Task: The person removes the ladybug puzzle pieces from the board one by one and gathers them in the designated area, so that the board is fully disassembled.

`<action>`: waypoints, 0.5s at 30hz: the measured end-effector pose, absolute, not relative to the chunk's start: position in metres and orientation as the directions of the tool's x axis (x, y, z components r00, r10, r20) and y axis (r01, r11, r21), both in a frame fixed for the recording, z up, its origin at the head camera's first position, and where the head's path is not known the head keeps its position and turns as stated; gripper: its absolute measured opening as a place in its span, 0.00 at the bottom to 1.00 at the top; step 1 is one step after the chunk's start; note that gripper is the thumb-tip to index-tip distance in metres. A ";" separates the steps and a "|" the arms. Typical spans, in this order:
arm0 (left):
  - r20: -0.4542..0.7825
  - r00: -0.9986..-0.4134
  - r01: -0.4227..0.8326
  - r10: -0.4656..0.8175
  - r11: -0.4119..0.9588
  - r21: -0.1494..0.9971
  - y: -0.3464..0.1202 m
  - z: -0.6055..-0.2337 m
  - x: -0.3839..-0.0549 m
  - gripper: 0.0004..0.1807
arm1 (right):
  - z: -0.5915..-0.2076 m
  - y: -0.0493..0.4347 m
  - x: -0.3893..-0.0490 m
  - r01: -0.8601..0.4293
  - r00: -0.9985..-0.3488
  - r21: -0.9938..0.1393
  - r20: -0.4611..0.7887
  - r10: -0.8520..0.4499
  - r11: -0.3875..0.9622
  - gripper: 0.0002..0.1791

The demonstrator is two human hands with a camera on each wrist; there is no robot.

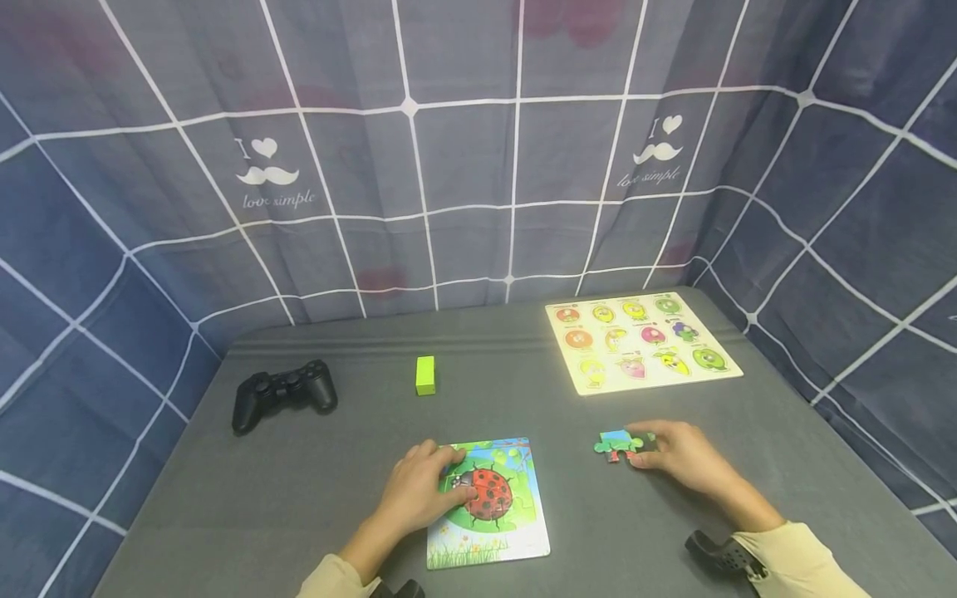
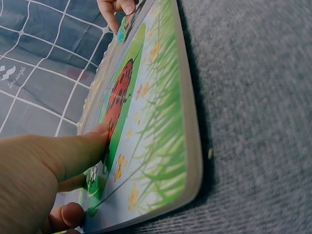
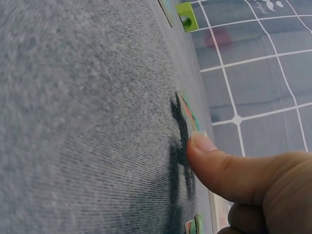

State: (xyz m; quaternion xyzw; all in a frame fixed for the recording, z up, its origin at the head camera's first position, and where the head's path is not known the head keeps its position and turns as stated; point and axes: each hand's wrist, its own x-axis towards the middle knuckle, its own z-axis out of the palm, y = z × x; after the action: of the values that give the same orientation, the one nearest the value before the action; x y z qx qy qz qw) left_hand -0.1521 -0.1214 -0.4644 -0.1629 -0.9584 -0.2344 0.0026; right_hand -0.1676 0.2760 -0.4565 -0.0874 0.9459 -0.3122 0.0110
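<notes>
A ladybug jigsaw puzzle [image 1: 489, 498] lies flat at the front middle of the table. My left hand [image 1: 421, 490] rests on its left side, the thumb on the ladybug and the other fingers near the upper left corner. In the left wrist view, that thumb [image 2: 87, 148] presses the picture. To the right of the board, my right hand [image 1: 684, 455] pinches a blue, green and red puzzle piece [image 1: 616, 443] between thumb and fingers. The right wrist view shows the piece [image 3: 189, 111] edge-on, just above its shadow, partly hidden by the thumb.
A black game controller [image 1: 284, 394] lies at the left. Behind the puzzle stands a small green block [image 1: 425, 375]. A fruit picture board [image 1: 643, 342] lies at the back right. Grid-patterned curtains [image 1: 463, 166] enclose the grey table [image 1: 359, 465] at the back and sides.
</notes>
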 end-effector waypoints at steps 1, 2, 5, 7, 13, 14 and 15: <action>0.080 -0.947 0.313 0.312 0.837 0.449 -0.121 -0.464 -0.152 0.31 | -0.456 0.276 -0.167 -0.160 -0.984 -0.591 0.034 -0.173 0.791 0.29; 0.079 -0.947 0.314 0.313 0.836 0.450 -0.121 -0.464 -0.152 0.31 | -0.456 0.277 -0.167 -0.162 -0.984 -0.589 0.037 -0.173 0.792 0.30; 0.076 -0.947 0.312 0.313 0.836 0.451 -0.121 -0.463 -0.153 0.31 | -0.455 0.278 -0.166 -0.165 -0.985 -0.582 0.054 -0.165 0.796 0.31; 0.077 -0.947 0.312 0.311 0.837 0.449 -0.121 -0.463 -0.153 0.31 | -0.455 0.279 -0.165 -0.165 -0.985 -0.582 0.063 -0.159 0.796 0.31; 0.083 -0.947 0.313 0.309 0.838 0.447 -0.121 -0.463 -0.152 0.31 | -0.455 0.277 -0.166 -0.175 -0.983 -0.584 0.055 -0.176 0.793 0.31; 0.084 -0.947 0.314 0.310 0.838 0.446 -0.121 -0.463 -0.152 0.31 | -0.456 0.276 -0.166 -0.178 -0.982 -0.581 0.055 -0.180 0.794 0.31; 0.084 -0.947 0.315 0.311 0.838 0.446 -0.121 -0.463 -0.152 0.31 | -0.456 0.276 -0.166 -0.182 -0.981 -0.579 0.054 -0.185 0.795 0.30</action>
State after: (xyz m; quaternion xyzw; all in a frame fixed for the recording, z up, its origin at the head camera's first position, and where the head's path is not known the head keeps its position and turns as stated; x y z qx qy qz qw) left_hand -0.1519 -0.1207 -0.4630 -0.1631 -0.9586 -0.2334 0.0043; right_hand -0.1662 0.2758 -0.4560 -0.0967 0.9473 -0.3055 0.0029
